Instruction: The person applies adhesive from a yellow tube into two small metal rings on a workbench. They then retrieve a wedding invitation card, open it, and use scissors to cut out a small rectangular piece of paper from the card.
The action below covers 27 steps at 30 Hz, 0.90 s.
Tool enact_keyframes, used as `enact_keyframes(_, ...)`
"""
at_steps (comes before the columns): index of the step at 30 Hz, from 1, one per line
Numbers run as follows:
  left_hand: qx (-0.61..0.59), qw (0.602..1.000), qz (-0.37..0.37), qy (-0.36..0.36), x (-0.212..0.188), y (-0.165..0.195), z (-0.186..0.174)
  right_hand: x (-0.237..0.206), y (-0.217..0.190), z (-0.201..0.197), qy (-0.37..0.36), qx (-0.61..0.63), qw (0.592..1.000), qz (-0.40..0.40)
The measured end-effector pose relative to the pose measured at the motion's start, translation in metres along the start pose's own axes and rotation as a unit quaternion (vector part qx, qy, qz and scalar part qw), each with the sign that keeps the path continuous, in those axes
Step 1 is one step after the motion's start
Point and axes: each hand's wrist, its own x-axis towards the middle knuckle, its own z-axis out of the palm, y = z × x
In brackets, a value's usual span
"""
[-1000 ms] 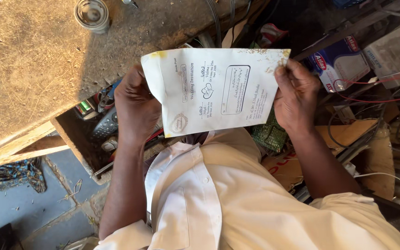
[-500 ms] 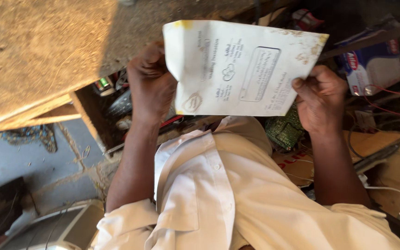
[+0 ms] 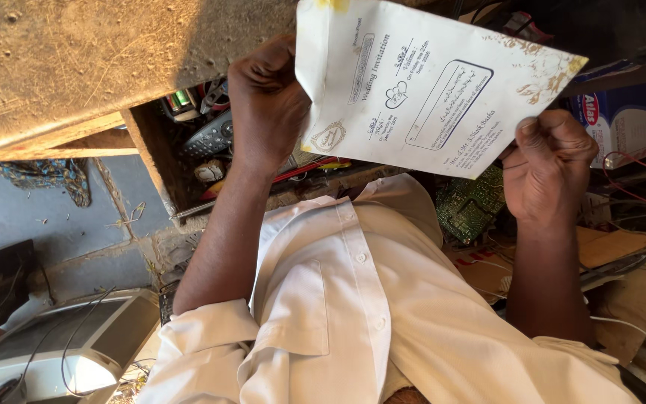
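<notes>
Two hands hold one white printed envelope (image 3: pixel 420 90) up in front of the camera, above a white buttoned shirt (image 3: pixel 353 314). Far left: a worn wooden tabletop (image 3: pixel 76 60), with grey floor (image 3: pixel 76 217) below it and a pale rounded appliance casing (image 3: pixel 61 352) at the bottom corner. Next, an open recess under the table holding a grey remote control (image 3: pixel 211 135) and small clutter. Left hand (image 3: pixel 267 105): closed on the envelope's left edge, fingers curled behind the paper. Envelope: tilted, lower at the right, with gold floral print at its right corner and a small round emblem near the lower left. Behind and below it, a green circuit board (image 3: pixel 472 206). Right hand (image 3: pixel 547 168): clenched on the envelope's lower right corner, thumb on its front. Far right: a blue-and-white carton (image 3: pixel 626 112), red wires (image 3: pixel 637 187) and brown cardboard (image 3: pixel 614 247).
</notes>
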Motion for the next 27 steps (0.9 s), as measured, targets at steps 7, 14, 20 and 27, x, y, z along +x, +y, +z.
enact_keyframes(7, -0.018, 1.0, -0.003, -0.006, 0.0, 0.004, 0.002, 0.002, -0.006, 0.002, 0.008, -0.05, 0.999, 0.01)
enact_keyframes(14, -0.054, 0.997, 0.012, -0.049, 0.0, 0.004, -0.003, -0.001, 0.0, -0.01, 0.027, -0.002, 1.0, 0.016)
enact_keyframes(20, -0.012, 0.999, 0.031, -0.02, 0.012, 0.004, -0.011, 0.004, 0.003, -0.016, 0.007, 0.014, 1.0, 0.01)
enact_keyframes(27, -0.031, 0.999, 0.02, -0.028, 0.023, 0.021, -0.021, 0.009, -0.003, -0.017, -0.032, -0.02, 0.999, -0.017)
